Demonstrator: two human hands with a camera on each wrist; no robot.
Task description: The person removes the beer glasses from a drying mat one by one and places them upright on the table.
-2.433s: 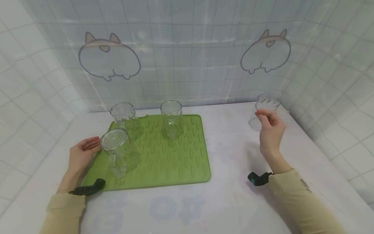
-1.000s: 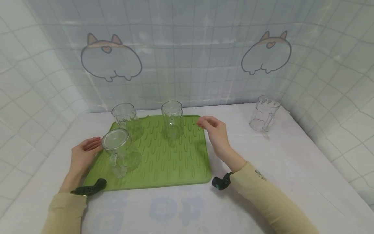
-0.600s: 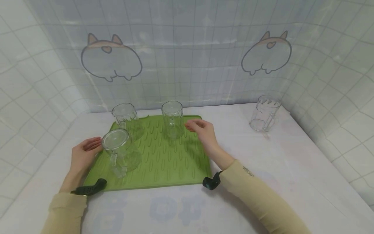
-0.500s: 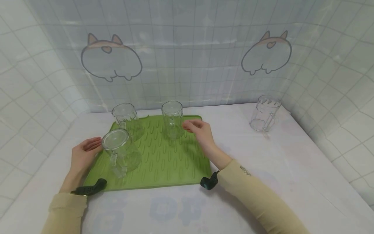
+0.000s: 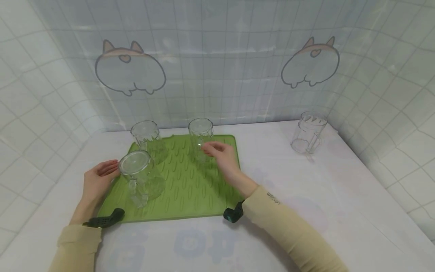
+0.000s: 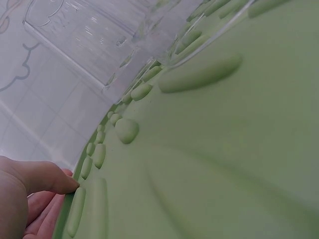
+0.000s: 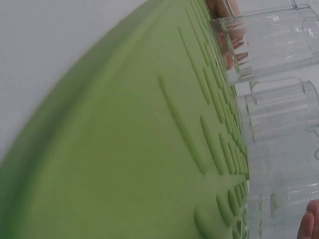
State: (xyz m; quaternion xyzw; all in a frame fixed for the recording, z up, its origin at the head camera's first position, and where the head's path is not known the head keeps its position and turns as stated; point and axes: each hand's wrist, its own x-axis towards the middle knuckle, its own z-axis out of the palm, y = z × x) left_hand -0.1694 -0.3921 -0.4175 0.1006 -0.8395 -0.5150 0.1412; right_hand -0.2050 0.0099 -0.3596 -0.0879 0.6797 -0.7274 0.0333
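Note:
My left hand (image 5: 97, 179) is at the left edge of a green ribbed drying mat (image 5: 190, 196). In the left wrist view, the thumb lies on the rim and the fingers (image 6: 50, 214) are beyond it, pinching the edge. My right hand (image 5: 225, 158) hovers over the mat with thumb and fingers close together. Its fingertips appear just in front of the handle of a clear glass mug (image 5: 200, 126) at the back; no grip on it shows. Two more glass mugs stand on the mat's left side, one at the front (image 5: 136, 164) and one behind (image 5: 145, 130).
A fourth glass mug (image 5: 307, 132) stands on the white tablecloth (image 5: 289, 173) at the back right, its handle on the right. Grid-patterned sheets (image 5: 224, 75) with cartoon animals enclose the back and sides.
My right hand has left the mug at the back right and come leftward over the mat to the middle mug. The left hand has stayed at the mat's edge.

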